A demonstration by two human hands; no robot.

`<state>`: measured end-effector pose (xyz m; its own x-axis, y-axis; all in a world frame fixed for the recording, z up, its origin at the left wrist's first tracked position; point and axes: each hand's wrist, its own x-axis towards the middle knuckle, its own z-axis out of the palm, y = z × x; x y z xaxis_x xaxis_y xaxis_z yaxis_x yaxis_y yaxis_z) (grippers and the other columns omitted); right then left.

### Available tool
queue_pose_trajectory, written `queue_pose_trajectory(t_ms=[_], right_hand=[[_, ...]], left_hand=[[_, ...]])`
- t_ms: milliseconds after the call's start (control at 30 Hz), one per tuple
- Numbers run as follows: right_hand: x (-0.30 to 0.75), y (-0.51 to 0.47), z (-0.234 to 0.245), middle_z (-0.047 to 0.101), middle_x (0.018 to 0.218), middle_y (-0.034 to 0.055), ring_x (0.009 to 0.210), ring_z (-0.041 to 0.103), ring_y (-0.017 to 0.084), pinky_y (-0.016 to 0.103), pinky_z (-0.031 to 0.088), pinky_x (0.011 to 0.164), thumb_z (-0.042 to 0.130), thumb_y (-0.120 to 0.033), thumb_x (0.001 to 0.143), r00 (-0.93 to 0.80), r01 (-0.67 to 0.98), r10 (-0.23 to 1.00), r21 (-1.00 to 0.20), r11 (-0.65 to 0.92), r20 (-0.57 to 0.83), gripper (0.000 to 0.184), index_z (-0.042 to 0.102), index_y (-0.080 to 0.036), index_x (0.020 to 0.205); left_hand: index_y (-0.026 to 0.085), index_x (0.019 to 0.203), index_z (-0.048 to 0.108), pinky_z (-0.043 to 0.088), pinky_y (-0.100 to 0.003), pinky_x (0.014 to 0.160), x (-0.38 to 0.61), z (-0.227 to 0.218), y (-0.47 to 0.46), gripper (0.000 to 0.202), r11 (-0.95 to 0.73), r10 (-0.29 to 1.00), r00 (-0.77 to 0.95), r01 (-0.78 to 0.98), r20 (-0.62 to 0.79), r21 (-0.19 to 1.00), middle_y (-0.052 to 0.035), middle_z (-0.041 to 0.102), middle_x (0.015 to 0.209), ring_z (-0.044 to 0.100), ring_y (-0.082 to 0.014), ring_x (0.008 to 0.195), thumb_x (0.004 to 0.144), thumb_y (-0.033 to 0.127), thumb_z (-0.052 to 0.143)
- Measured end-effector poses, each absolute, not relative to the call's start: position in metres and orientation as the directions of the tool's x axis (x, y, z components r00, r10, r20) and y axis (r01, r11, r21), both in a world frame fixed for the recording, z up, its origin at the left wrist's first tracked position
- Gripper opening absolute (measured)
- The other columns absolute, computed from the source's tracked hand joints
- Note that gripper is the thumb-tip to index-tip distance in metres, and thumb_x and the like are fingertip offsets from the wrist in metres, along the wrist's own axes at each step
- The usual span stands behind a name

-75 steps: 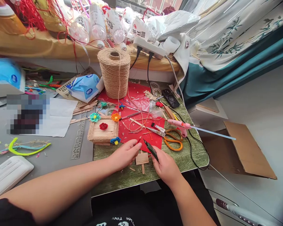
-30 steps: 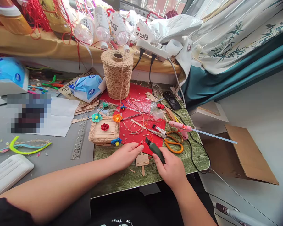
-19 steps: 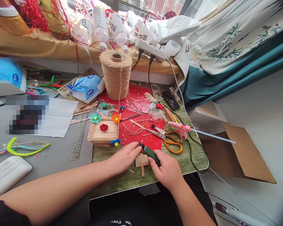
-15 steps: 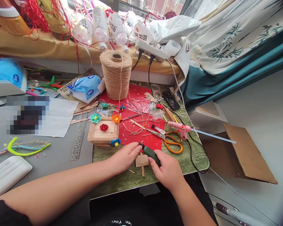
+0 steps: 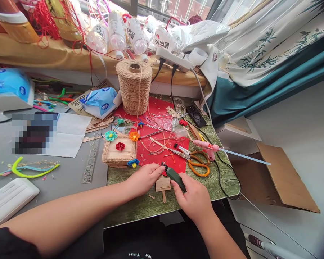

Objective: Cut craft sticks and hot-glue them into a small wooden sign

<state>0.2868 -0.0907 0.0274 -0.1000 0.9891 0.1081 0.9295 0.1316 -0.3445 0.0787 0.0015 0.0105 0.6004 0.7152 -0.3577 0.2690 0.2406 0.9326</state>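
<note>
My right hand (image 5: pixel 196 194) is wrapped round the dark green handle of a cutting tool (image 5: pixel 176 178), which looks like small pliers or snips. Its dark jaws meet the fingertips of my left hand (image 5: pixel 145 178), which pinches something small that I cannot make out. Below the tool lies a little piece made of wooden sticks (image 5: pixel 163 184), with one stick poking out toward the table's front edge. To the left stands a square twine-wrapped wooden box (image 5: pixel 118 151) with a red rose in its middle and teal, orange and blue flowers at its corners.
Orange-handled scissors (image 5: pixel 199 163) and a pink glue gun (image 5: pixel 205 145) with its cord lie to the right. A big twine spool (image 5: pixel 134 88) stands behind the red sheet (image 5: pixel 162 144). A clear ruler (image 5: pixel 89 165) and wooden sticks (image 5: pixel 99 124) lie left.
The whole view has shifted slightly to the right and down. Both hands keep nearly the same pose at the tool; the things on the table stay in place.
</note>
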Motion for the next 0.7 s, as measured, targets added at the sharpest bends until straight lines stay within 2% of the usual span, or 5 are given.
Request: queue_pose_trajectory(t_ms=[300,433,533,633,700], right_hand=[[0.286,-0.092,0.019,0.076,0.085,0.0070,0.073,0.071,0.024,0.032,0.046,0.064,0.053,-0.042,0.105,-0.080,0.943,0.976,-0.303,0.140,0.203,0.025,0.066,-0.021,0.105],[0.293,-0.091,0.023,0.076,0.088,0.0071,0.075,0.072,0.025,0.033,0.046,0.064,0.053,-0.042,0.106,-0.006,0.955,0.973,-0.286,0.074,0.231,0.025,0.066,-0.022,0.107],[0.298,-0.090,0.026,0.077,0.092,0.0073,0.078,0.073,0.025,0.033,0.046,0.065,0.053,-0.043,0.105,0.051,0.957,0.968,-0.289,0.023,0.246,0.026,0.066,-0.022,0.110],[0.296,-0.092,0.026,0.076,0.090,0.0065,0.077,0.072,0.025,0.032,0.047,0.066,0.052,-0.044,0.106,0.018,0.943,0.980,-0.328,0.049,0.198,0.026,0.065,-0.022,0.108],[0.292,-0.093,0.024,0.074,0.085,0.0052,0.074,0.071,0.024,0.032,0.046,0.065,0.051,-0.044,0.106,-0.020,0.934,0.988,-0.349,0.073,0.151,0.026,0.064,-0.022,0.105]], left_hand=[[0.022,0.070,0.042,0.022,-0.025,0.050,0.079,0.009,0.002,0.060,0.352,0.688,0.587,0.244,-0.427,0.904,0.0071,0.034,0.057,0.029,-0.0106,0.052,0.093,0.077,0.047],[0.022,0.068,0.042,0.023,-0.025,0.051,0.078,0.008,0.000,0.060,0.344,0.690,0.586,0.252,-0.425,0.905,0.0066,0.035,0.057,0.029,-0.0109,0.053,0.093,0.076,0.048],[0.021,0.070,0.045,0.025,-0.025,0.052,0.077,0.010,-0.001,0.056,0.346,0.700,0.584,0.225,-0.410,0.911,0.0062,0.037,0.060,0.030,-0.0113,0.054,0.094,0.072,0.048],[0.020,0.079,0.054,0.027,-0.026,0.053,0.077,0.010,-0.003,0.046,0.386,0.693,0.591,0.179,-0.412,0.905,0.0059,0.038,0.063,0.032,-0.0123,0.055,0.100,0.059,0.040],[0.021,0.084,0.054,0.029,-0.025,0.053,0.078,0.009,-0.004,0.039,0.393,0.701,0.589,0.150,-0.402,0.907,0.0061,0.040,0.065,0.034,-0.0124,0.056,0.101,0.053,0.041]])
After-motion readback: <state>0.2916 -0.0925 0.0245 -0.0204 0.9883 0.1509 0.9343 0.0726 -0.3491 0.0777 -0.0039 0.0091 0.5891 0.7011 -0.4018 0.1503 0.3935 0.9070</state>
